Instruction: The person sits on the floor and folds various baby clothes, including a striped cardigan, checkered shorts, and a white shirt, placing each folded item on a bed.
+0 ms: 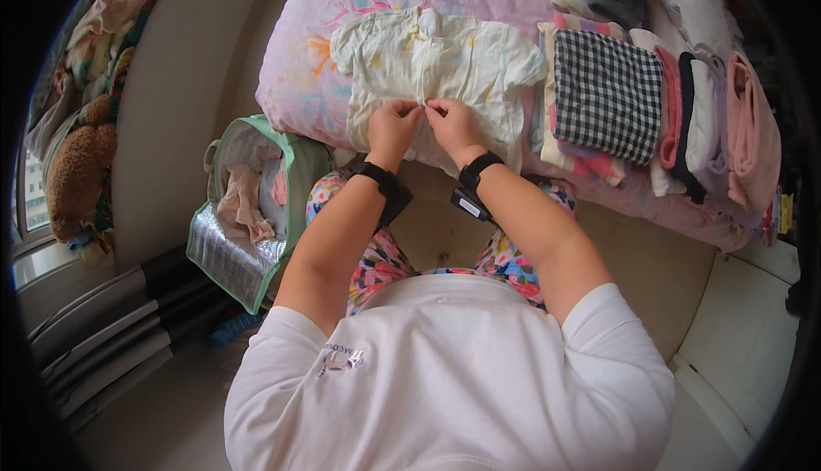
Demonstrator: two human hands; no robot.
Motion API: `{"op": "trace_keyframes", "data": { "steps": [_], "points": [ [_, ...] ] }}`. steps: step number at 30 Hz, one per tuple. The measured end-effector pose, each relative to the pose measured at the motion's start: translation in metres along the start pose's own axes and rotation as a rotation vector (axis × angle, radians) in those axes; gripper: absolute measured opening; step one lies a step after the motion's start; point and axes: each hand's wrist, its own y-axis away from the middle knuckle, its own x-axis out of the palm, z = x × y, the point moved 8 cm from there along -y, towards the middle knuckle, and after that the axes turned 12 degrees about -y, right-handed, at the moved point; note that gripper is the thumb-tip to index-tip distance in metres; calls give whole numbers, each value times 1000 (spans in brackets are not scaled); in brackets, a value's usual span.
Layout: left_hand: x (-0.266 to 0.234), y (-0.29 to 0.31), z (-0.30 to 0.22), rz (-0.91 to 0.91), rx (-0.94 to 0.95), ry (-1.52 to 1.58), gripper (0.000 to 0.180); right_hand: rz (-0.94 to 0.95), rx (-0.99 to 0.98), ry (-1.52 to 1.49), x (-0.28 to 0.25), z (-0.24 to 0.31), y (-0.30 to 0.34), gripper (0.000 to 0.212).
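Observation:
A small pale short-sleeved child's shirt (466,56) with faint yellow prints lies spread on the bed, its collar toward the far side. Down its middle runs a front opening. My left hand (395,129) pinches the left edge of that opening at about mid-length. Close beside it, my right hand (451,127) pinches the other edge, and the fingertips of both hands nearly meet. Whatever small fastener may be between the fingers is hidden. Each wrist wears a black strap with a dark box on it.
The bed's pink floral quilt (299,52) lies under the shirt. On the right sit folded clothes, including a black-and-white checked cloth (607,94) and a pink garment (753,133). A green insulated bag (295,163) with clothes inside stands open at left. A brown plush toy (81,167) rests by the window.

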Motion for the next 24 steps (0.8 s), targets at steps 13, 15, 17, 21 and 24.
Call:
{"op": "trace_keyframes", "data": {
  "steps": [13, 15, 17, 21, 24],
  "points": [
    [6, -3, -3, 17, 48, -73, 25, 5, -164, 214, -3, 24, 5, 12],
    [9, -6, 0, 40, 43, -39, 25, 8, -168, 221, -2, 24, 4, 12],
    [12, -8, 4, 57, 45, -2, 25, 6, -183, 225, -1, 25, 4, 13],
    [14, -8, 5, 12, 93, 9, 24, -3, -185, 215, -1, 23, 4, 13],
    [15, -6, 6, -17, 79, 30, 23, -16, -181, 191, 0, 22, 4, 13]
  ]
}}
